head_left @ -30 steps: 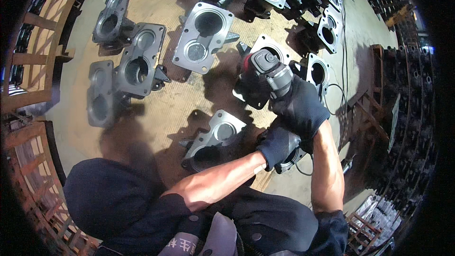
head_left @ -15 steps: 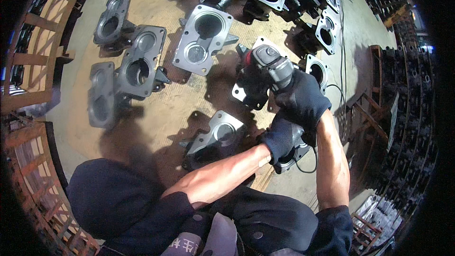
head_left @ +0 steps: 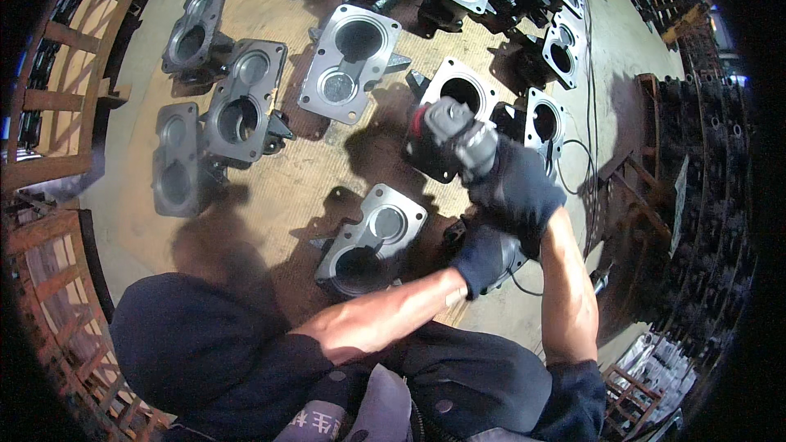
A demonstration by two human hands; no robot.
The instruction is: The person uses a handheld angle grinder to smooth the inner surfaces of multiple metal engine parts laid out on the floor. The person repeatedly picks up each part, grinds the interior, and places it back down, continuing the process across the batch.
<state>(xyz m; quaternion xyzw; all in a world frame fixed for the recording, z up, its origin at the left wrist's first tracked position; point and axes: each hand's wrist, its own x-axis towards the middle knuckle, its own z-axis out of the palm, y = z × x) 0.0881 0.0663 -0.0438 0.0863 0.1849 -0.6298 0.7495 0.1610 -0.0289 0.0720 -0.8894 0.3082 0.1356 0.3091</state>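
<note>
In both dark gloves I hold an angle grinder (head_left: 471, 143), its head over a metal casting (head_left: 467, 82) with a flat machined face and round openings. My right hand (head_left: 520, 188) wraps round the grinder's body just behind its head. Behind it, my left hand (head_left: 485, 254) is closed at the rear end, its fingers mostly hidden. The grinder's head and a red edge beside it cover the lower part of the casting; its upper opening shows. Whether the disc touches the metal cannot be seen. Nearest my left forearm stands another two-hole casting (head_left: 372, 237).
Several similar castings stand about, including a large one (head_left: 350, 65) ahead and one (head_left: 246, 106) to the left, on a tan sheet (head_left: 286, 172). Black cables (head_left: 591, 106) run along the right. Wooden crate frames (head_left: 53, 102) line the left; stacked dark parts (head_left: 704, 196) line the right.
The grinder's head has shifted slightly nearer and left, uncovering the casting's upper opening. Both hands have moved a little with it. More of the near casting's face shows in the light.
</note>
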